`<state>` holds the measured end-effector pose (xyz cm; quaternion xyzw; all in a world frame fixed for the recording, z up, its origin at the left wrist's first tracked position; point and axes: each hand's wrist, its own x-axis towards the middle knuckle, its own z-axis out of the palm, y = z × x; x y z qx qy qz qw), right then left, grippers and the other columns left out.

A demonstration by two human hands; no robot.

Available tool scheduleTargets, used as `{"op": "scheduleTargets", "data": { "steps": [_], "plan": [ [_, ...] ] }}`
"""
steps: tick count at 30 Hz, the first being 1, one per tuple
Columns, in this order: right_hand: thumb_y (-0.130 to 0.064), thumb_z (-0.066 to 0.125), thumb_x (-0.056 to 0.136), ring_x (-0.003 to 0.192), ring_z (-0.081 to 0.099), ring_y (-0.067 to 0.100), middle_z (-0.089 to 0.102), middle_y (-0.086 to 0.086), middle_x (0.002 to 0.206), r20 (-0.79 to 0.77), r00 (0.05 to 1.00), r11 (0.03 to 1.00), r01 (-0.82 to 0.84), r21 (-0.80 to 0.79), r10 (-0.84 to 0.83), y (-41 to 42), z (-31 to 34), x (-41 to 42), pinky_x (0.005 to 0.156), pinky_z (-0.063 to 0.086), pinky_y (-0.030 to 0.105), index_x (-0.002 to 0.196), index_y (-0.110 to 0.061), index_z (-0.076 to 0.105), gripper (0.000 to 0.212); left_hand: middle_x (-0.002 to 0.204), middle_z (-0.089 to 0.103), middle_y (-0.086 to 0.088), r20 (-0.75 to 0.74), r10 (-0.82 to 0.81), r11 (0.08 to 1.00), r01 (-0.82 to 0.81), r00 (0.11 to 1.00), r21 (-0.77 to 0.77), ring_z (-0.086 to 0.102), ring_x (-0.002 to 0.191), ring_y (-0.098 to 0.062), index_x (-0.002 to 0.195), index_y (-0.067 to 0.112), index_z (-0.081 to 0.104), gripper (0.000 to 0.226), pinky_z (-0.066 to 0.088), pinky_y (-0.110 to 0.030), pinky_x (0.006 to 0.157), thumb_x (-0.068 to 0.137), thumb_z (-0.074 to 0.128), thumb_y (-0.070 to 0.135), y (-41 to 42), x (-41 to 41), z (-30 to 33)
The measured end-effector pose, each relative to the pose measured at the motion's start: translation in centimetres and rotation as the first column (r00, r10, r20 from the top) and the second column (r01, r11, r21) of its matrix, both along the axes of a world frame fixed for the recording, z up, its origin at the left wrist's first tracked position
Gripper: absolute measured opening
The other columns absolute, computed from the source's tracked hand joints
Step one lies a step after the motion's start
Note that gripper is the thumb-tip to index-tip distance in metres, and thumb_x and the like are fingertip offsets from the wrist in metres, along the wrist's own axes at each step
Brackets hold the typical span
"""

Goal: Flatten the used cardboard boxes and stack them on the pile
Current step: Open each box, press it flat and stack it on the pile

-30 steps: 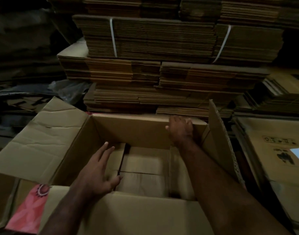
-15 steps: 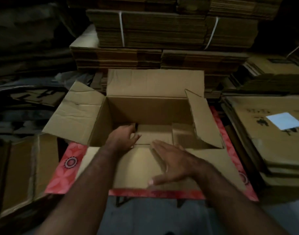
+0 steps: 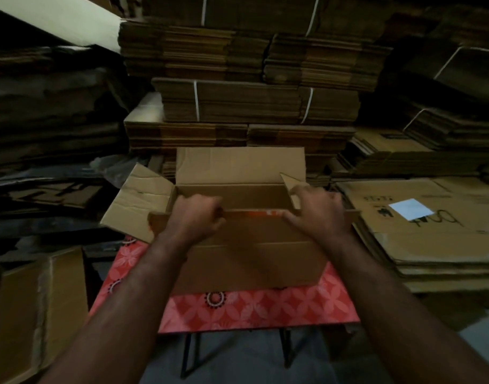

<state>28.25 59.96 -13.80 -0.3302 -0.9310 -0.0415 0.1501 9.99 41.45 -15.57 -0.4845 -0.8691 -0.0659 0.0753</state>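
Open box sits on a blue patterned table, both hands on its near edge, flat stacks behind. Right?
Not quite: the head view shows the table is red with a floral pattern, not blue. The rest holds: the open box sits on it, the left hand and right hand on its near edge, flat stacks behind.

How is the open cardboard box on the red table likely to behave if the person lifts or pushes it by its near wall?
The open cardboard box looks empty, so it is probably light and slides easily on the patterned table. Its flaps stand loose, so they would likely flop. With left hand and right hand on the near rim, the thin walls may bow or skew.
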Motion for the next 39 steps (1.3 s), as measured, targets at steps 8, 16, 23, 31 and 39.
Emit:
{"op": "scheduleTargets", "data": {
  "steps": [8, 16, 23, 31, 39],
  "plan": [
    [-0.052, 0.092, 0.065, 0.154, 0.015, 0.038, 0.009, 0.017, 0.168, -0.309, 0.751, 0.680, 0.245, -0.691, -0.584, 6.0, -6.9, 2.8, 0.119, 0.023, 0.057, 0.162, -0.009, 0.001, 0.140, 0.130, 0.048, -0.023, 0.519, 0.541, 0.432, -0.747, 0.662, 0.505, 0.046, 0.123, -0.042, 0.124, 0.007, 0.049, 0.073, 0.041, -0.055, 0.094, 0.074, 0.085, 0.046, -4.8, -1.1, -7.7],
    [-0.065, 0.098, 0.040, 0.118, 0.064, 0.023, 0.060, 0.004, 0.135, -0.426, 0.720, 0.510, -0.116, -0.852, -0.548, 10.8, -15.0, 4.2, 0.097, 0.057, 0.045, 0.145, -0.017, 0.037, 0.131, 0.113, 0.065, -0.005, 0.912, -0.108, 0.425, -0.811, 0.395, 0.401, 0.063, 0.105, -0.021, 0.123, 0.013, 0.048, 0.045, 0.053, -0.020, 0.079, 0.088, 0.076, 0.011, -3.9, -2.8, -14.4],
    [-0.042, 0.102, 0.047, 0.117, 0.067, 0.017, 0.068, 0.003, 0.130, -0.421, 0.808, 0.426, -0.238, -0.873, -0.412, 11.4, -16.3, 5.1, 0.088, 0.057, 0.020, 0.135, -0.019, 0.059, 0.100, 0.133, 0.056, 0.002, 0.897, -0.111, 0.465, -0.776, 0.427, 0.427, 0.059, 0.119, -0.022, 0.133, 0.035, 0.037, 0.072, 0.049, -0.039, 0.099, 0.083, 0.080, 0.007, -2.7, -3.1, -14.9],
    [-0.036, 0.095, 0.069, 0.144, 0.037, 0.021, 0.029, 0.010, 0.163, -0.472, 0.832, 0.752, -0.105, -0.650, -0.291, 12.5, -12.1, 2.1, 0.115, 0.032, 0.026, 0.160, -0.018, 0.016, 0.122, 0.154, 0.042, -0.011, 0.720, 0.146, 0.653, -0.613, 0.679, 0.445, 0.048, 0.137, -0.028, 0.157, 0.040, 0.017, 0.106, 0.043, -0.048, 0.112, 0.073, 0.081, 0.055, -1.6, -7.4, -11.1],
    [-0.084, 0.052, 0.081, 0.144, 0.035, 0.040, 0.032, 0.018, 0.161, 0.013, 0.988, 0.830, 0.136, -0.542, -0.153, 16.7, -8.4, -0.6, 0.117, 0.031, 0.049, 0.163, -0.028, 0.013, 0.107, 0.148, 0.043, -0.019, 0.552, 0.501, 0.743, -0.658, 0.667, 0.120, 0.045, 0.133, -0.041, 0.156, 0.043, 0.027, 0.084, 0.041, -0.048, 0.105, 0.085, 0.060, 0.072, 2.2, -10.5, -7.8]
  ]
}}
